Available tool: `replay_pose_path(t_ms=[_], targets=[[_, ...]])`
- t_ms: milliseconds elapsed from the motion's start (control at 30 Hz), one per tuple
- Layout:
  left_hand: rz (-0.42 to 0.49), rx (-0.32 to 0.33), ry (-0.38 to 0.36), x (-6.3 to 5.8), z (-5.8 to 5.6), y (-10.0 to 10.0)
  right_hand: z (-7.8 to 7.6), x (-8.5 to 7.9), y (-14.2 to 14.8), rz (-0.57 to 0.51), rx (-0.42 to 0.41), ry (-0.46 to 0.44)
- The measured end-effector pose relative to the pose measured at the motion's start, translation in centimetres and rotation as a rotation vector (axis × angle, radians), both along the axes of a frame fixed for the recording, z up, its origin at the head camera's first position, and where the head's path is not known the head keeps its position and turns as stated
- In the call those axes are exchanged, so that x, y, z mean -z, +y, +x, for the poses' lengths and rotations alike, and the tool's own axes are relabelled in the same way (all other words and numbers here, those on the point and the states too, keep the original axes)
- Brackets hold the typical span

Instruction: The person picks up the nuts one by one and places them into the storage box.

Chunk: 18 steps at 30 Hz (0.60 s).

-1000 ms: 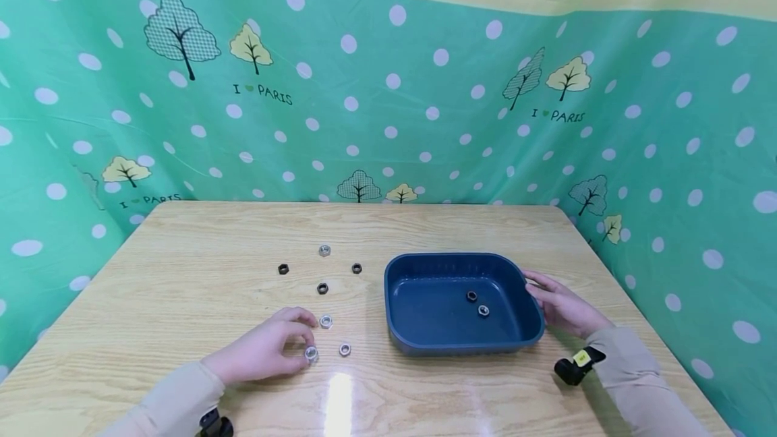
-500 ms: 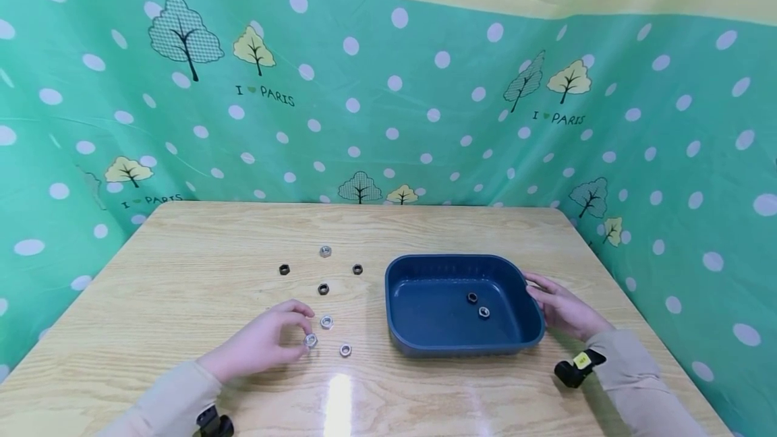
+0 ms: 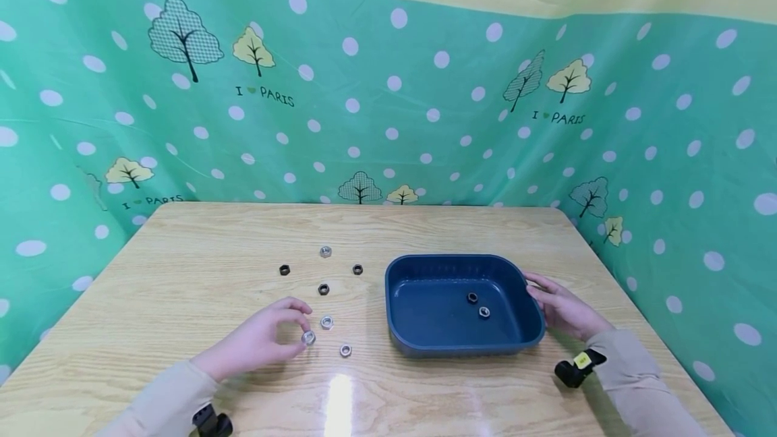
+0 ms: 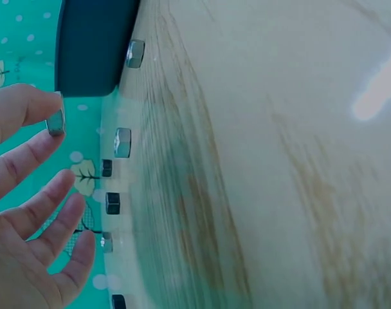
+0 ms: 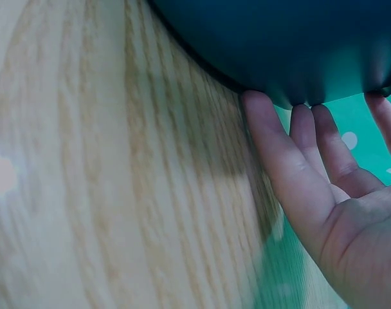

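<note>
My left hand (image 3: 260, 341) pinches a silver hex nut (image 3: 309, 338) between thumb and index finger. In the left wrist view that nut (image 4: 56, 122) is held above the table, the other fingers spread. Two more silver nuts lie close by on the table, one (image 3: 327, 322) just beyond the fingertips and one (image 3: 345, 351) to their right. At the right, my right hand (image 3: 566, 305) touches the end wall of a dark blue rectangular tub (image 3: 467, 351) with its fingertips. Its fingers (image 5: 282, 145) are fairly straight in the right wrist view. Inside the tub lie a dark nut (image 3: 472, 297) and a silver nut (image 3: 484, 312).
Farther back on the wooden table (image 3: 200, 248) are a silver nut (image 3: 326, 251) and three black nuts: one (image 3: 284, 270) at the left, one (image 3: 324, 289) in the middle and one (image 3: 357, 269) nearer the tub. A green dotted curtain (image 3: 388, 106) hangs behind the table.
My left hand has lifted the silver nut off the table and drawn slightly back and to the left. The right hand and the tub stay as they were.
</note>
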<state>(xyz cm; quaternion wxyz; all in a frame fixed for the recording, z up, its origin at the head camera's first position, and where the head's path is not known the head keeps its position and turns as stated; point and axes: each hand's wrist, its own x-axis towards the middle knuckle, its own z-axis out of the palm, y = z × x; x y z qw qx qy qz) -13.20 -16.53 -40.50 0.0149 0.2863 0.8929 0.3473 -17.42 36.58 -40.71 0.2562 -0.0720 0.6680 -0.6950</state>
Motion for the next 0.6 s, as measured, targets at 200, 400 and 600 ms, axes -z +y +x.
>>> replay_pose_path(t_ms=[200,400,600], targets=[[0.003,-0.013,-0.003,-0.39,0.05,0.01,0.00,-0.02,-0.01,-0.003,-0.008,0.002],[0.012,-0.010,0.023,-0.77,0.05,0.00,-0.01,-0.11,-0.06,0.029,0.010,0.001],[0.008,-0.022,-0.022,-0.91,0.02,0.12,0.05,-0.18,-0.11,0.048,0.035,-0.013]])
